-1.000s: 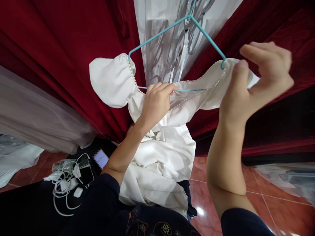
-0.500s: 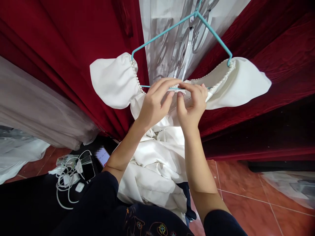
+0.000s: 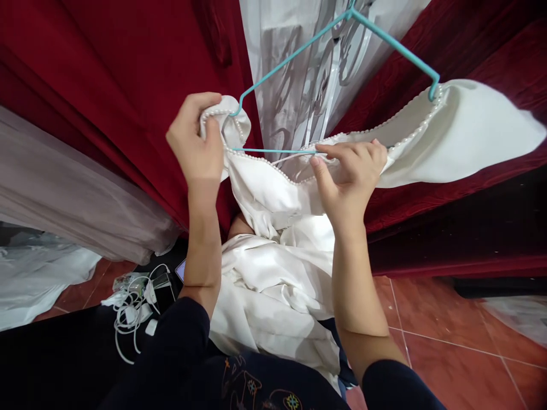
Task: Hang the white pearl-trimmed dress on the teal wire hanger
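My left hand (image 3: pixel 196 142) is clamped on the beaded edge of the white dress (image 3: pixel 273 188), beside the left end of the hanger (image 3: pixel 397 44). My right hand (image 3: pixel 352 171) pinches the hanger's bottom bar between thumb and forefinger. The dress hangs below the hanger, its neckline open around that bar. Inside the hanger's frame is an open gap; red curtain (image 3: pixel 128 85) stands left of it, and tiled floor (image 3: pixel 448 324) spreads below and right.
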